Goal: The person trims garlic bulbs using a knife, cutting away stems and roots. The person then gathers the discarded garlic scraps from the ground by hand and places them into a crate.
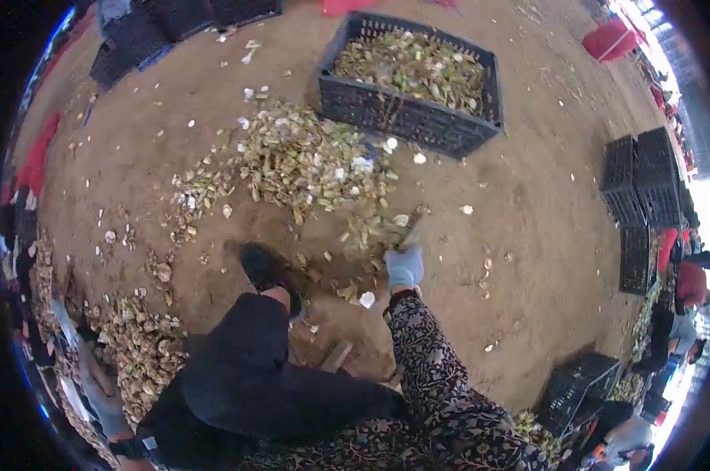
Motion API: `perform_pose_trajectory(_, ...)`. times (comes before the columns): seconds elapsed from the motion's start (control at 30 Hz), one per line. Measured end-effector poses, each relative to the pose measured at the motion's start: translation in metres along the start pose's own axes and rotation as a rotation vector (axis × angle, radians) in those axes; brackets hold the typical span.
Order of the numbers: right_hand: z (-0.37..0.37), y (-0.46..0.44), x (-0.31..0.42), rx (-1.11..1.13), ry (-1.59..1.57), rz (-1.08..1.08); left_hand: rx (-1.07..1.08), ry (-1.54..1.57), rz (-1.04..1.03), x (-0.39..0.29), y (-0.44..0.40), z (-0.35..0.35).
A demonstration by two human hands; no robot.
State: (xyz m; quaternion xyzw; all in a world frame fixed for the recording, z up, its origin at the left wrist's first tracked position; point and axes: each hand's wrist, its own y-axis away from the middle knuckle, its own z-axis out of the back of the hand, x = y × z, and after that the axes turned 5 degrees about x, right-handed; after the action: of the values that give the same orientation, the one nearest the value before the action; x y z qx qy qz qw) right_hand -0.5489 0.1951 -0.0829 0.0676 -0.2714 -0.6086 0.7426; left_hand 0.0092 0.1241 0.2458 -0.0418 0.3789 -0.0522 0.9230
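Observation:
My right hand [404, 268], in a pale blue-white glove, reaches forward over the dirt floor. Its fingers are closed around a flat, greyish, blade-like tool [416, 226], blurred, which points away from me at the edge of a pile of garlic trimmings [308, 161]. The pile is dry stalk pieces and skins with some white bits. Close to the glove lies a white garlic piece [367, 300]. My left hand is out of view. A dark shoe [262, 267] and my bent leg are left of the right arm.
A black plastic crate [410, 118] full of trimmings stands beyond the pile. Garlic bulbs [139, 349] are heaped at left, near another person's arm [96, 381]. Stacked black crates [641, 180], another crate [578, 388] and people line the right. A wooden piece [337, 357] lies by my leg.

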Motion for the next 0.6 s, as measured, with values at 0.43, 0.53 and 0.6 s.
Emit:
perform_pose_trajectory(0.43,0.044,0.017,-0.040,0.330,0.604,1.018,-0.255,0.898,0.585,0.031,0.016,0.007)
perform_pose_trajectory(0.53,0.033,0.023,-0.089,0.470,0.822,1.277,-0.265,0.896,0.656,0.055,0.035,0.013)
perform_pose_trajectory(0.6,0.015,0.022,-0.101,0.747,0.889,1.343,-0.259,0.870,0.627,0.051,0.039,0.015)
